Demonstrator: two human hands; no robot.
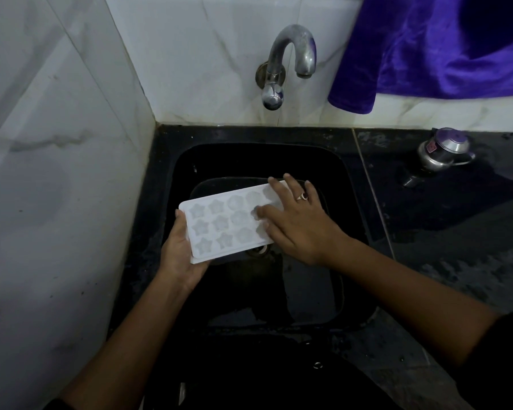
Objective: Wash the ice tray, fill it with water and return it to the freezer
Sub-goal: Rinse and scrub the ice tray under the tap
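Hovering over the black sink (pixel 184 167), the white ice tray (pixel 219 223) faced star moulds up; the left hand (pixel 179 255) gripped its left end while the right hand (pixel 296 223) pressed straight, released fingers (pixel 279 187) across the right-hand moulds. Washing seemed in hand; next, the tray likely needed bringing under the tap (pixel 290 54), where no water showed. The tiled wall (pixel 57 173) crowded the left; the worktop (pixel 456 232) lay open rightward, a steel pot (pixel 443 150) well apart.

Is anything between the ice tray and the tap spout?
Nothing visible. The left hand holds the ice tray over the sink, right hand resting on it; the space up to the tap is open.
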